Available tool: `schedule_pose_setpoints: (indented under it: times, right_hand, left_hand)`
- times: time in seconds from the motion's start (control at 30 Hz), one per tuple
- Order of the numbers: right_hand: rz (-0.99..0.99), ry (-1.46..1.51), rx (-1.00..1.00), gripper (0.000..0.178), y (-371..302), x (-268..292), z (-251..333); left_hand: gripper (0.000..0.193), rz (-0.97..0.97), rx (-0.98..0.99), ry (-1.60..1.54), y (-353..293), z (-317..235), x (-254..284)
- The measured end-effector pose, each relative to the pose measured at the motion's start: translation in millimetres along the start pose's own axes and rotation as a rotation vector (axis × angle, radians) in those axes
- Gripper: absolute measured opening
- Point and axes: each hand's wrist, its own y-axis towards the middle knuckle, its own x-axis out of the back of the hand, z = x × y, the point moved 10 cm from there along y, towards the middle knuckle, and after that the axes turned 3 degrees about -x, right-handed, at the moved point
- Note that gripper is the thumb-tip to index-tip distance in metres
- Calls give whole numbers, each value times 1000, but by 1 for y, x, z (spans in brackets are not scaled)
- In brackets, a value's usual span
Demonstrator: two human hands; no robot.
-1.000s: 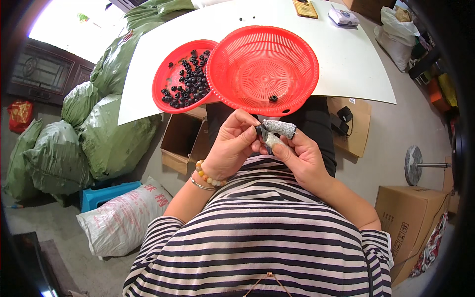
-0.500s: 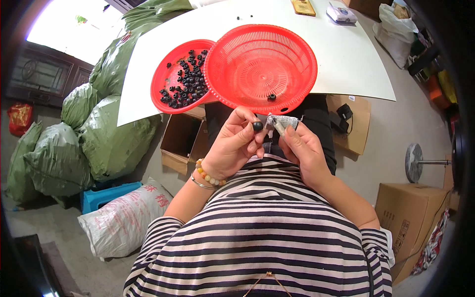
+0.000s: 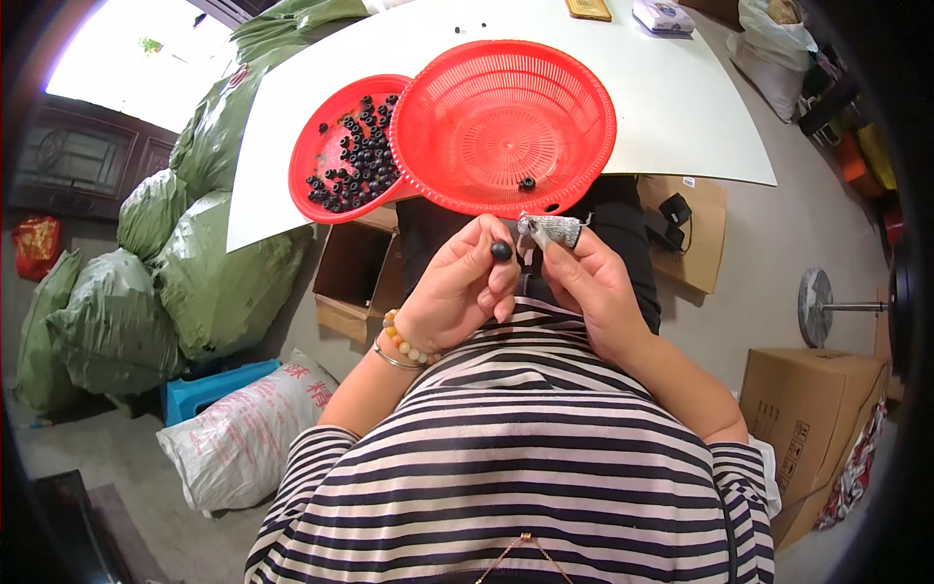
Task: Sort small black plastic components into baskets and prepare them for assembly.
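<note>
My left hand (image 3: 459,277) is closed, pinching a small round black part (image 3: 501,251) between thumb and fingertips. Just to its right, my right hand (image 3: 601,287) is also closed. A grey textured wrap (image 3: 556,231) covers its index finger, and the thumb presses a small pale piece against it; what that piece is I cannot make out. The black part and the wrapped fingertip are slightly apart. Beyond my hands stands a red colander (image 3: 501,146) with a single black part (image 3: 526,183) inside. A shallow red basin (image 3: 307,161) at its left holds many similar black parts (image 3: 365,161).
Both red vessels rest on a white table (image 3: 671,127). Stuffed green sacks (image 3: 229,277) and a white woven bag (image 3: 248,433) lie at left. Open cardboard boxes (image 3: 696,238) sit below the table's near edge; a closed carton (image 3: 808,419) stands at right.
My left fingers have shifted slightly around the black part, and the gap to my right fingertips has widened a little. The whole view has moved slightly; the vessels' contents look the same.
</note>
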Motion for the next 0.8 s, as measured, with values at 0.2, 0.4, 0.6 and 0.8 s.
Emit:
schedule_pose_setpoints:
  times: [0.2,0.4,0.6,0.8]
  right_hand:
    - [51,-181,124,28,-5,-7,8]
    - [71,-416,185,31,-7,-12,11]
    - [110,-436,219,30,-8,-23,21]
    - [116,-520,195,31,-9,-23,19]
  left_hand:
    - [13,-55,56,-179,-2,1,9]
    - [16,-120,79,-181,-4,4,17]
    - [17,-103,122,-143,-5,5,12]
    - [26,-168,167,4,-9,9,13]
